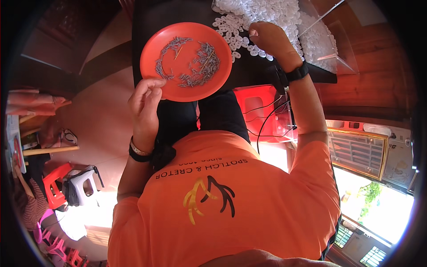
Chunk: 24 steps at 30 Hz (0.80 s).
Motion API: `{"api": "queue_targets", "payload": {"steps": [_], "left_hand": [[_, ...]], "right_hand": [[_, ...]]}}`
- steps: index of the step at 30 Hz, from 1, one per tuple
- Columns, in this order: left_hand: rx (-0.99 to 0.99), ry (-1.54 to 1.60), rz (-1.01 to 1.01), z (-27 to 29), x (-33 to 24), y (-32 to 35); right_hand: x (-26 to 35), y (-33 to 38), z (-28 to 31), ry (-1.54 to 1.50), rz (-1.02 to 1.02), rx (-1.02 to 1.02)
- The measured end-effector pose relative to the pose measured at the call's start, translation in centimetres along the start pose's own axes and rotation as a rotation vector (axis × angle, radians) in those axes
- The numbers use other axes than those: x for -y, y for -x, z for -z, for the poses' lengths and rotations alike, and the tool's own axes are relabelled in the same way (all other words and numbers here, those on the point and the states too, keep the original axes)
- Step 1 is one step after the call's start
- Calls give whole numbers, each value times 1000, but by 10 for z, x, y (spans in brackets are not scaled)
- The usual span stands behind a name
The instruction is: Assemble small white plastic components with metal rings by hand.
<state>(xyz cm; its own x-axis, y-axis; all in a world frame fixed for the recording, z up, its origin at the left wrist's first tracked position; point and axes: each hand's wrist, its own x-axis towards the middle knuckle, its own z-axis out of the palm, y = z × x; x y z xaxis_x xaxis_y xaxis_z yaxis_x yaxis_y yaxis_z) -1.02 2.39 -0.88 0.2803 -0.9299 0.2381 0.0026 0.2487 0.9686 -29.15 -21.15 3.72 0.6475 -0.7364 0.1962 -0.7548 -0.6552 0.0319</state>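
Holding left hand (144, 100) bent at near-left rim of round orange plate (179, 66), cannot tell if gripping; inside, showing slim grey pins (207, 67) with long axes in mixed directions; farther out, holding right hand (271, 40) curled beside white two-holed oval pieces (230, 23), cannot tell if pinching one

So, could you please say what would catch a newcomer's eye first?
Probably the orange-red plate of small grey pieces above centre, the left hand at its lower-left rim. Next, the white oval pieces heaped at the top, near the right hand, then the orange shirt filling the lower middle.
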Motion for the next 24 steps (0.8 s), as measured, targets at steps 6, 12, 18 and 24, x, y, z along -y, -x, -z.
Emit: {"api": "queue_targets", "payload": {"steps": [6, 12, 18, 24], "left_hand": [[37, 65, -41, 0, 4, 2], [-45, -10, -68, -5, -8, 6], [-183, -240, -235, 3, -12, 5], [169, 34, 59, -23, -46, -8]], "right_hand": [[1, -1, -4, -88, -2, -34], [4, 1, 5, -340, -45, 1], [54, 5, 42, -580, 63, -50], [141, 16, 78, -688, 432, -137]]}}
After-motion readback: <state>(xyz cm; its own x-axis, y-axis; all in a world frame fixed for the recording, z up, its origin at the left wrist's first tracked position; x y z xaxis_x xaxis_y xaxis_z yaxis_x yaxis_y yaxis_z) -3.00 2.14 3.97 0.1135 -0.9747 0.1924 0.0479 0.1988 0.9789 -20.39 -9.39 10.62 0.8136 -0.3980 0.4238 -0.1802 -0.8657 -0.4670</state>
